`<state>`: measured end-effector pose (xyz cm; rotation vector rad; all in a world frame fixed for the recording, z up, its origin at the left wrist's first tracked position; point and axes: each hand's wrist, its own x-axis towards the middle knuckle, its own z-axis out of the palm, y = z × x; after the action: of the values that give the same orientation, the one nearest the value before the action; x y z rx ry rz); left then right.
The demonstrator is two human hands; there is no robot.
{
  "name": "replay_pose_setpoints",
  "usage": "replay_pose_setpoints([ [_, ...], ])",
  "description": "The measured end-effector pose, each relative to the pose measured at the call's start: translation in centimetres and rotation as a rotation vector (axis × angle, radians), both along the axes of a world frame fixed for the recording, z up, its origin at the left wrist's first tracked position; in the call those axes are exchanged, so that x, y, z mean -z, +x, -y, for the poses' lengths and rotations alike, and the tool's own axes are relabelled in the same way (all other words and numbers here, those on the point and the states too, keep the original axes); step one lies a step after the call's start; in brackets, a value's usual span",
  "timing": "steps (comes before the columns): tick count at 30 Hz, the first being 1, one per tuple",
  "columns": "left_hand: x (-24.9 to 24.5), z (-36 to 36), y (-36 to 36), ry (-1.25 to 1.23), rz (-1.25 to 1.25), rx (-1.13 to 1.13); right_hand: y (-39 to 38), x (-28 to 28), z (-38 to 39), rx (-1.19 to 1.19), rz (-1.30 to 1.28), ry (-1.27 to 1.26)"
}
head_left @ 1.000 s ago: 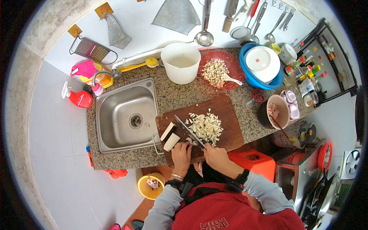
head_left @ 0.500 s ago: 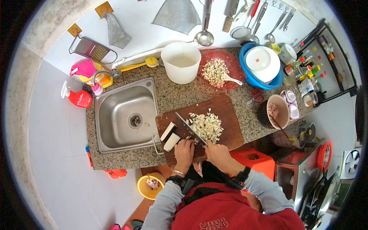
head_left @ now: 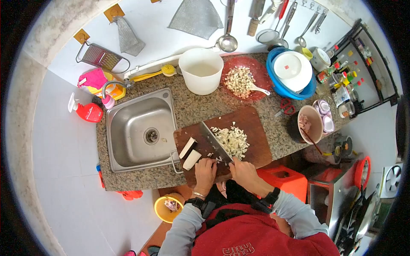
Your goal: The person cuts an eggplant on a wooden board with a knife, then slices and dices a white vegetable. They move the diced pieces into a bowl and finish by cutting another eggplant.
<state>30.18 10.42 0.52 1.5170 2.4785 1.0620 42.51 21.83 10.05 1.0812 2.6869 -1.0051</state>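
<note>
My right hand [head_left: 245, 173] grips the handle of a kitchen knife [head_left: 215, 141], its broad blade slanting up and left across the wooden cutting board [head_left: 256, 128]. Right of the blade lies a heap of chopped pale pieces [head_left: 232, 141], probably eggplant. My left hand [head_left: 206, 173] rests at the board's near edge with fingers curled down; what is under them is hidden, though a few small bits lie by the fingertips. Two larger dark-skinned eggplant chunks [head_left: 191, 159] lie just up and left of that hand, cut white sides showing.
Left of the board is a steel sink [head_left: 128, 145]. Behind stand a white tub [head_left: 200, 70], a red plate [head_left: 261, 70] of diced pieces with a spoon, and a blue basin [head_left: 273, 81]. Red scissors [head_left: 287, 106] and a bowl of meat [head_left: 314, 121] sit right. A yellow bin [head_left: 160, 209] is below.
The knife blade has turned to show more of its flat side, and its tip has shifted slightly right. My left hand has barely moved; the chunks stay beside it.
</note>
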Motion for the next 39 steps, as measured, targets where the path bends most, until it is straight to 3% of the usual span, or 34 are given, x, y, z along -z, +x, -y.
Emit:
replay_pose_setpoints([
  [25,0.0,0.3,-0.1,0.002,0.032,0.028,-0.8,0.5,0.3,0.002,0.004,-0.048],
  [31,-1.1,-0.5,0.8,0.120,0.308,-0.208,1.0,0.4,0.5,0.021,-0.025,-0.066],
  [33,-0.3,-0.4,0.3,0.028,0.125,-0.119,1.1,0.6,0.6,-0.030,-0.034,0.005],
  [39,0.5,0.2,0.1,0.057,0.144,-0.065,0.8,0.4,1.2,-0.024,-0.033,-0.019],
])
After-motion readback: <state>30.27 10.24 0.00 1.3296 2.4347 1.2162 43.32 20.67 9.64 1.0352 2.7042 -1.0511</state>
